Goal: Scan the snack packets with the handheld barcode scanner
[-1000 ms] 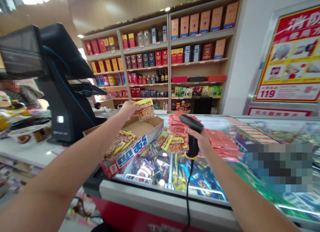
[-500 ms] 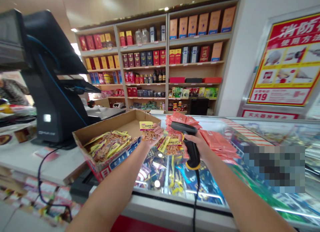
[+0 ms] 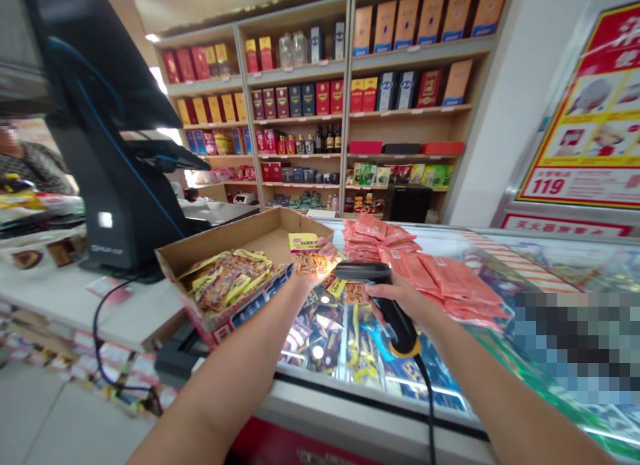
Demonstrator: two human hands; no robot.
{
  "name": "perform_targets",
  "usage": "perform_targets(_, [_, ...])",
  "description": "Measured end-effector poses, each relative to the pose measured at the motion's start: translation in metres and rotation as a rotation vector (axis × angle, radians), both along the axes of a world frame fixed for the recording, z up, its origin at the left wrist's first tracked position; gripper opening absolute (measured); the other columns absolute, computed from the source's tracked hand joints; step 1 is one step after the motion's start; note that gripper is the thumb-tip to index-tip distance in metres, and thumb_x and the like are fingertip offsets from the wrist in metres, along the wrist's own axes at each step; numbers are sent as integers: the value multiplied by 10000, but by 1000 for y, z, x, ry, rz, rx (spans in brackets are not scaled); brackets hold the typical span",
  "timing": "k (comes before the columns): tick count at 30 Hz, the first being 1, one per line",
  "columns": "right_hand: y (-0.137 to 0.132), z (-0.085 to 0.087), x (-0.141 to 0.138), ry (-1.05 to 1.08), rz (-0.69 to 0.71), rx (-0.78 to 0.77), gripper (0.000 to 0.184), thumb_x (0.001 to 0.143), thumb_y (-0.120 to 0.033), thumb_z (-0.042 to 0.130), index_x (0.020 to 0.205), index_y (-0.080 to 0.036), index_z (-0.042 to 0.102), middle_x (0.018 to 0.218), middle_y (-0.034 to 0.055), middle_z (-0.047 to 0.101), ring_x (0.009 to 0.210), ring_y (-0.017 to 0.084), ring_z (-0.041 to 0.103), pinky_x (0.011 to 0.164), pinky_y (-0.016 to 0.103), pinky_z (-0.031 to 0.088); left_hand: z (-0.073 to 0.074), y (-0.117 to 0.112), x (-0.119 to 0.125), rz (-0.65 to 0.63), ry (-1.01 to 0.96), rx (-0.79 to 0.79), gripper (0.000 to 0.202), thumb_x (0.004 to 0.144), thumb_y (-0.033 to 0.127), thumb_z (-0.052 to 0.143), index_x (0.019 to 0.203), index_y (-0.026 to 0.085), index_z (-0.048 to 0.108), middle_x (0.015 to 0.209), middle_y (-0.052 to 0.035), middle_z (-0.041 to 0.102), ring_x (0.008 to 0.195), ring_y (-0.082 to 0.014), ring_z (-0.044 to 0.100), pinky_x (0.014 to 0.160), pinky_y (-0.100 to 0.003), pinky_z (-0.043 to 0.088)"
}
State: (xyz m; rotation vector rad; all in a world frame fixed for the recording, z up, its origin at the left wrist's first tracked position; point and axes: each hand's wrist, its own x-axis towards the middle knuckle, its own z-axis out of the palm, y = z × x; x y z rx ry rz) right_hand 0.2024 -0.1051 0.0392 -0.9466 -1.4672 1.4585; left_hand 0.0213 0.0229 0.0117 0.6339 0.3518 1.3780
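My left hand (image 3: 320, 263) is closed on a small snack packet (image 3: 303, 243) with a yellow header, held above the near right corner of a cardboard box (image 3: 220, 237). Several similar snack packets (image 3: 227, 278) lie inside that box. My right hand (image 3: 407, 297) grips a black barcode scanner (image 3: 364, 271) by its handle, its head pointing left at my left hand. Bright light from it falls on the fingers and packet. Below the scanner, another yellow-topped packet (image 3: 356, 292) rests on the glass counter, partly hidden. Beyond and right lie coral-coloured packets (image 3: 440, 278) in piles.
The scanner's cord (image 3: 429, 398) hangs over the counter's front edge. A black checkout terminal (image 3: 125, 205) stands at left, with a cable dangling. Wrapped goods show through the glass top (image 3: 320, 365). Boxed shelves (image 3: 300, 118) line the back; a person (image 3: 35, 165) is far left.
The scanner has swung level and come closer to the packet in my left hand, and its light now shines there. The view has shifted slightly, moving the surroundings rightward.
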Motion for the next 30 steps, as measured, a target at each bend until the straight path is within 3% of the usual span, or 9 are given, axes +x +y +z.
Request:
perform_targets(8, [-4, 5, -2, -6, 17, 11, 212, 667, -347, 688, 686, -157, 595, 473, -26, 567, 322, 107, 497, 347, 225, 425, 1, -1, 0, -30, -47, 25, 137, 885, 281, 449, 813, 196, 530, 571, 6, 371, 510, -125, 398, 567, -281, 405])
perform_targets(20, [-10, 10, -3, -4, -3, 26, 192, 670, -324, 685, 724, -158, 605, 485, -30, 581, 308, 105, 494, 363, 235, 446, -3, 3, -2, 39, 36, 17, 174, 896, 317, 443, 854, 201, 566, 582, -7, 405, 513, -136, 413, 577, -302, 416])
perform_targets(25, [-8, 8, -3, 9, -10, 18, 227, 667, -339, 694, 769, -156, 607, 499, -30, 588, 306, 105, 498, 354, 233, 442, 0, 0, -1, -25, -47, -30, 154, 895, 281, 441, 854, 197, 563, 573, -3, 405, 511, -133, 404, 604, -306, 416])
perform_targets(30, [-3, 4, -1, 9, -27, 32, 254, 663, -356, 699, 777, -156, 594, 510, -18, 600, 317, 111, 509, 327, 222, 410, 2, -4, -2, -129, -73, 9, 131, 867, 293, 489, 791, 187, 503, 574, 16, 378, 508, -104, 403, 560, -247, 420])
